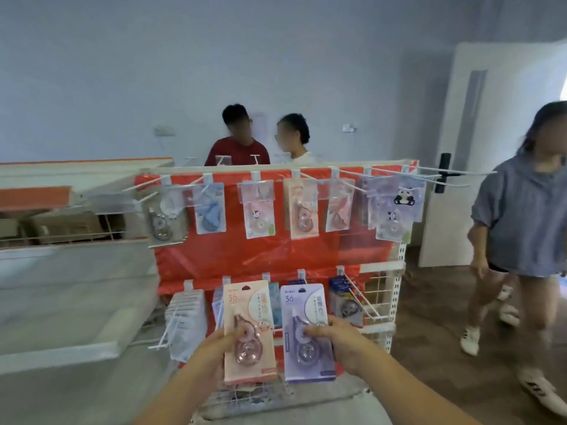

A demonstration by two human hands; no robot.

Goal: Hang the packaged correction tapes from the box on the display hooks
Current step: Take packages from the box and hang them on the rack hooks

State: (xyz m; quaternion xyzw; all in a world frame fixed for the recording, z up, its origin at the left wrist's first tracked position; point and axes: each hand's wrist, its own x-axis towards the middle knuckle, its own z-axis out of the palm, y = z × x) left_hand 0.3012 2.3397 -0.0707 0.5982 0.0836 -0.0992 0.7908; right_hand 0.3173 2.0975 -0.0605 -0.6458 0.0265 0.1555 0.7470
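fingers of the left hand [211, 348] pinch a pink correction tape pack [248, 329]; right hand [340, 338] pinches a purple correction tape pack [306, 332], both before the lower display hooks [362, 299]; upper hooks carry packs, two unhung; box unseen.

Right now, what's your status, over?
Left hand holds pink correction tape pack. Right hand holds purple pack. Both unhung, before lower hooks. Nothing blocking.

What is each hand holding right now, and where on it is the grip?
The left hand pinches a pink pack at its left edge, low down. The right hand pinches a purple pack at its right edge, near the middle.
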